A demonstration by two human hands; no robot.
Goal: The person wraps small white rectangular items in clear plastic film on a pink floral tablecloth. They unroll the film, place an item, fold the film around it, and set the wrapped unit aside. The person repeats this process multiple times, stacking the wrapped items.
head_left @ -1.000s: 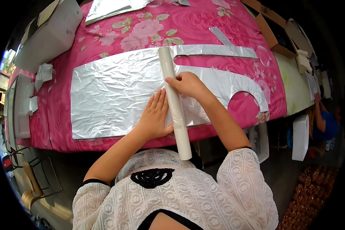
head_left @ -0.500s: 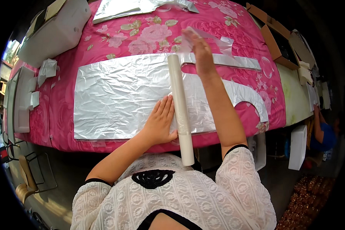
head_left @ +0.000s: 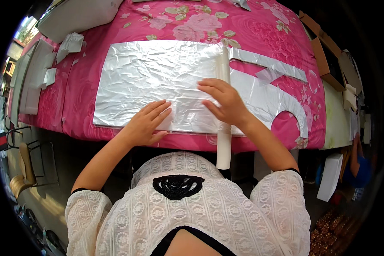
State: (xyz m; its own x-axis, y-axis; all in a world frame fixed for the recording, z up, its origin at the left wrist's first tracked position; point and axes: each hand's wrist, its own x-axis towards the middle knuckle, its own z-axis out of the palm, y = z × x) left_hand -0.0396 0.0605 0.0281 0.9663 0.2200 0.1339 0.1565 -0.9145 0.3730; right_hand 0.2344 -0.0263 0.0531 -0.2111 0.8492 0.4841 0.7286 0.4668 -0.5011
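A silver foil sheet (head_left: 128, 81) lies creased across the pink flowered cloth, with curved pieces cut out of its right part. Across it rests a long pale roll of clear film (head_left: 224, 149), its near end jutting past the table edge. My left hand (head_left: 146, 123) is laid palm down on the foil near its front edge, fingers stretched. Reaching over the roll, my right hand (head_left: 222, 100) has its fingers apart above or on the foil just left of it; contact is hard to tell. Clear film (head_left: 266, 76) lies over the narrow foil strip at right.
White foam boxes (head_left: 32, 81) stand at the left, with white scraps (head_left: 70, 45) beside them. Open cardboard boxes (head_left: 328, 64) line the right side. A person in blue (head_left: 358, 170) is at the far right. A chair (head_left: 23, 170) stands lower left.
My right hand has let go of the raised film and come back over the roll to its left side. My left hand has slid left, away from the roll. The whole view has shifted.
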